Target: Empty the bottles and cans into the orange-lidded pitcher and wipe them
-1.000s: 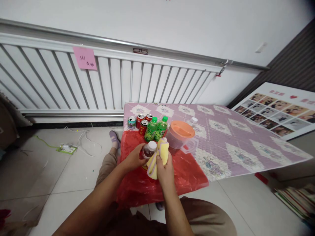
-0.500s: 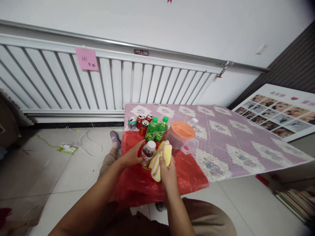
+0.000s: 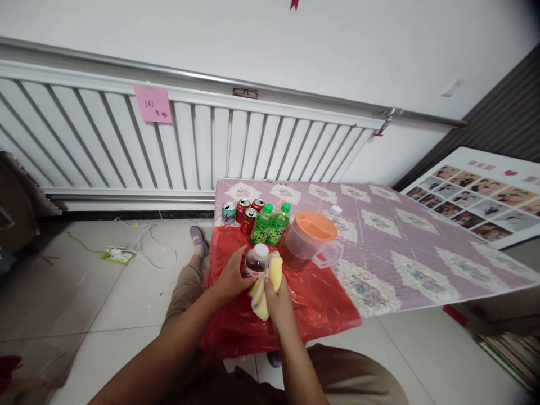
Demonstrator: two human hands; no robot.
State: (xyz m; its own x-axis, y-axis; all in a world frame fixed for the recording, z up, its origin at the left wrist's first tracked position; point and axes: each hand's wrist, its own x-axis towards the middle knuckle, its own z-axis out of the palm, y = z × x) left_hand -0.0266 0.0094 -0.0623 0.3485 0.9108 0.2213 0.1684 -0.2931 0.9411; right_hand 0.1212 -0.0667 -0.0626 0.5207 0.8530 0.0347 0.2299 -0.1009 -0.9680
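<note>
My left hand [image 3: 234, 275] is wrapped round a white-capped bottle [image 3: 257, 260] with dark liquid inside. Folded in my right hand [image 3: 278, 295] is a yellow cloth [image 3: 262, 304] with a pale purple edge, pressed against the bottle's right side. Both hands are over a red plastic sheet [image 3: 324, 304]. Just behind them stand two green-capped bottles [image 3: 270, 226] with green labels. A clear pitcher [image 3: 301, 242] with an orange lid is to the right, dark liquid in its bottom. The lower part of the held bottle is hidden by my hands and the cloth.
Several drink cans [image 3: 242, 211] stand at the table's back left. Behind the pitcher is another clear bottle [image 3: 335, 211]. A purple floral cloth [image 3: 375, 225] covers the table. A radiator [image 3: 198, 140] runs along the wall, and a power strip [image 3: 118, 256] lies on the floor at left.
My right hand and the yellow cloth have shifted left and slightly down, closer round the bottle. My left hand's fingers have come further round the bottle's front. The view has shifted slightly.
</note>
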